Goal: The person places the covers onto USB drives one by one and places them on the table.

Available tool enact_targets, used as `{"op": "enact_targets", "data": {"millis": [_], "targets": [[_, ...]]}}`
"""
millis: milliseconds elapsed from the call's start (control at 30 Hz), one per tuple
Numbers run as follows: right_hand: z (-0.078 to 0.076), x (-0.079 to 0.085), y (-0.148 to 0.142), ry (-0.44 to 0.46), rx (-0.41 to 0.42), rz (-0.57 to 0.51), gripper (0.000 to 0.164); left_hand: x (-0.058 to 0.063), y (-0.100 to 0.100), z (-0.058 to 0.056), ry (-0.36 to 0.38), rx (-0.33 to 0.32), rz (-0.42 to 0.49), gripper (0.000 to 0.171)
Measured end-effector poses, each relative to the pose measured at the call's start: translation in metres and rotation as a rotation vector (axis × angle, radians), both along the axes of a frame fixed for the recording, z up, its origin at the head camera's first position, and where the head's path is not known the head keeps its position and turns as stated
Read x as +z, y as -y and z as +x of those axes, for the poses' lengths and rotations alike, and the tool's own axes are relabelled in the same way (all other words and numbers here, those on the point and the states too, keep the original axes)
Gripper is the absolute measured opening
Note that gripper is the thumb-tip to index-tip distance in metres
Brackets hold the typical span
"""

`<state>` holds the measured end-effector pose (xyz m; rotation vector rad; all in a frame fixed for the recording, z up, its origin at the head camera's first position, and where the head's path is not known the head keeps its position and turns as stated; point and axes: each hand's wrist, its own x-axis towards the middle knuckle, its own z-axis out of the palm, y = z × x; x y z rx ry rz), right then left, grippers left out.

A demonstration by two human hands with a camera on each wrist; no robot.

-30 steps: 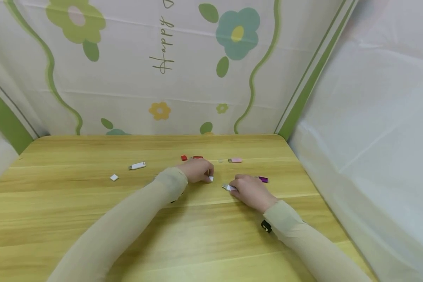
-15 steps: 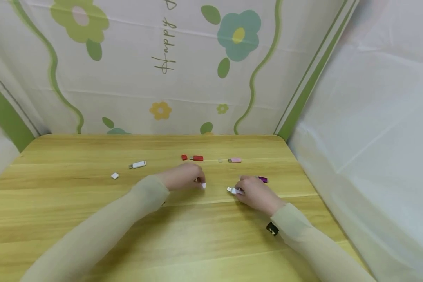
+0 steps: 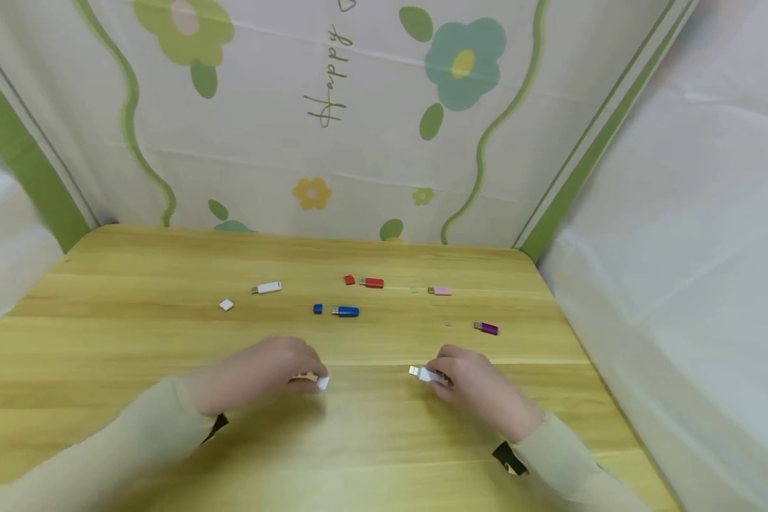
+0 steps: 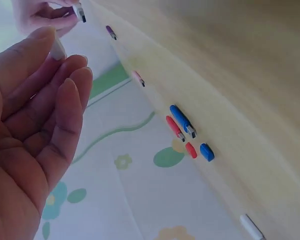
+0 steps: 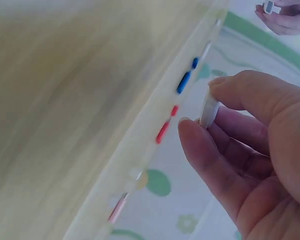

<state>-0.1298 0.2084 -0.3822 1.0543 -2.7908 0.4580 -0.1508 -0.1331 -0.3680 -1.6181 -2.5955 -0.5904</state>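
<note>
My left hand [image 3: 262, 373] pinches a small white USB cap [image 3: 323, 382] between thumb and fingertips, over the near part of the table. Across from it, my right hand [image 3: 476, 387] grips a white USB flash drive [image 3: 427, 374], its bare metal plug pointing left toward the cap. A gap of table separates the two hands. In the left wrist view the white cap [image 4: 58, 50] shows between thumb and finger. The right wrist view has the drive's white body [image 5: 209, 112] pinched likewise. Beyond the hands lie a blue flash drive [image 3: 345, 311] and its blue cap [image 3: 318, 309].
Farther back are a red flash drive [image 3: 372, 283] with its red cap [image 3: 349, 280], a pink drive [image 3: 440, 291] and a white drive [image 3: 267, 287]. A white cap [image 3: 227, 305] lies left, a purple drive [image 3: 487, 328] right. Patterned curtain [image 3: 358, 156] hangs behind the wooden table [image 3: 384, 455].
Both hands have come nearer the body, the left one also moving left with the white cap, widening the gap from the drive. The blue drive and blue cap, hidden earlier, are now uncovered.
</note>
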Motion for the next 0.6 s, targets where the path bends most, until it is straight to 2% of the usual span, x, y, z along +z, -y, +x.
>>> {"op": "enact_targets", "data": {"millis": [133,233,433,600], "targets": [[0.011,0.002,0.009,-0.035,0.043,-0.024,0.014,0.0,0.016,0.023,-0.026,-0.013,0.076,0.011],[0.017,0.001,0.015,-0.055,0.072,-0.047,0.015,-0.003,0.028,0.037,-0.076,-0.012,0.132,0.016],[0.024,-0.003,0.027,-0.087,0.145,-0.071,0.018,-0.013,0.039,0.055,-0.159,0.076,0.191,0.012],[0.027,-0.005,0.036,-0.101,0.185,-0.08,0.019,-0.015,0.043,0.066,-0.154,0.136,0.182,0.016]]}}
